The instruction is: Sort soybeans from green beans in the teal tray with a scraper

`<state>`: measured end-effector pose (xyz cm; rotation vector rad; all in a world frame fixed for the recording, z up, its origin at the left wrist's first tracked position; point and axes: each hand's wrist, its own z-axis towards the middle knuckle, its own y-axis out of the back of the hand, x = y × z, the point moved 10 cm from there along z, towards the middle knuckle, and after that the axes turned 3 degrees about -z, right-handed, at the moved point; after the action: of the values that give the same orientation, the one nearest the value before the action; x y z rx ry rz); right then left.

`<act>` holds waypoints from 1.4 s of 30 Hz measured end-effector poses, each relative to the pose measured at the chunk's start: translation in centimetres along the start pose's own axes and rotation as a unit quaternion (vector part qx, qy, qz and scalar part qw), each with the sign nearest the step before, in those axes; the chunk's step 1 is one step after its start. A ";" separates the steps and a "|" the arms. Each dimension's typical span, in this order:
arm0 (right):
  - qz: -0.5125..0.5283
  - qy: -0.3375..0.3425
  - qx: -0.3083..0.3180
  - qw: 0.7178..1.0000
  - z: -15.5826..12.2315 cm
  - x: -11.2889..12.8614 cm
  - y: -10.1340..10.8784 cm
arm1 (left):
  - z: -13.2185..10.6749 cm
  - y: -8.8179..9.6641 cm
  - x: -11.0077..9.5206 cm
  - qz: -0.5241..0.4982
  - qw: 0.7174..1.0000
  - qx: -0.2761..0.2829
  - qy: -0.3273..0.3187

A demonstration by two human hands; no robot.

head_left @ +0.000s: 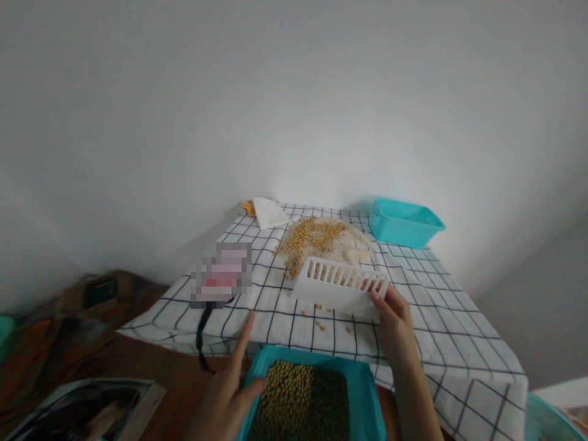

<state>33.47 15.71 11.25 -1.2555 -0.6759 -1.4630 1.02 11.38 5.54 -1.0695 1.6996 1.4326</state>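
Note:
My right hand (392,309) grips the right end of a white plastic basket (333,294) with a row of slots along its side. The basket is tilted on the checked cloth, just in front of a pile of yellow soybeans (305,236) and pale, rice-like grains (349,245). Some loose beans lie below it. At the table's near edge is a turquoise tub (367,383) holding yellowish beans (285,398) and dark green beans (328,404). My left hand (229,386) is at the tub's left rim, index finger stretched and thumb apart, with nothing in it.
A second turquoise tub (407,226) stands at the back right of the checked tablecloth (434,300). A white cloth or paper (269,213) lies at the back left. Nearer is a pixelated pinkish item (225,272) with a black strap (202,334). An open box (87,407) sits lower left.

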 end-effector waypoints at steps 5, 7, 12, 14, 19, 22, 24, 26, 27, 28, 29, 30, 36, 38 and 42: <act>-0.007 -0.010 0.019 1.000 -0.1 -0.1 -0.3 | 0.1 -0.5 -0.1 0.022 0.999 -0.003 0.024; -0.012 -0.012 0.026 1.000 -0.2 -0.1 -0.4 | 0.2 -0.5 -0.1 0.020 1.000 -0.009 0.022; -0.018 -0.010 0.052 0.998 -0.2 0.2 -1.0 | 0.1 -0.8 -0.2 0.002 1.000 0.011 0.021; -0.017 -0.011 0.059 0.998 -0.2 0.3 -1.2 | 0.1 -0.7 -0.1 0.006 1.000 0.015 0.027; -0.013 -0.018 0.069 0.997 -0.3 0.2 -1.4 | 0.2 -0.5 0.2 0.013 1.000 -0.005 0.018; -0.011 -0.021 0.075 0.997 -0.3 -0.1 -1.4 | 0.2 -0.3 0.2 0.020 1.000 -0.019 0.011; -0.009 -0.026 0.081 0.996 -0.4 -0.3 -1.5 | 0.1 -0.1 0.1 0.021 0.999 -0.024 0.006; -0.008 -0.035 0.088 0.996 -0.4 -0.6 -1.5 | 0.1 0.0 0.1 0.019 1.000 -0.021 0.004; -0.007 -0.039 0.091 0.995 -0.5 -0.7 -1.5 | 0.1 0.0 0.2 0.016 1.000 -0.017 0.005; -0.006 -0.042 0.095 0.995 -0.5 -0.8 -1.6 | 0.1 0.0 0.4 0.013 1.000 -0.015 0.006; -0.005 -0.045 0.097 0.994 -0.5 -0.9 -1.6 | 0.2 0.0 0.5 0.011 1.000 -0.015 0.005; -0.004 -0.046 0.097 0.994 -0.5 -1.0 -1.6 | 0.2 0.1 0.6 0.009 1.000 -0.017 0.005; -0.009 -0.071 0.108 0.992 -0.9 -1.1 -2.0 | 0.2 -0.3 1.0 0.017 1.000 -0.016 0.015; -0.018 -0.084 0.121 0.989 -1.1 -1.1 -2.3 | 0.3 -0.3 0.9 0.022 0.999 -0.018 0.013; -0.027 -0.104 0.136 0.985 -1.3 -1.2 -2.6 | 0.3 -0.7 0.9 0.019 1.000 0.000 0.019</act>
<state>30.50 15.69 10.25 -1.1904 -1.0208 -1.2435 1.22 11.49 4.42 -1.0755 1.7556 1.4446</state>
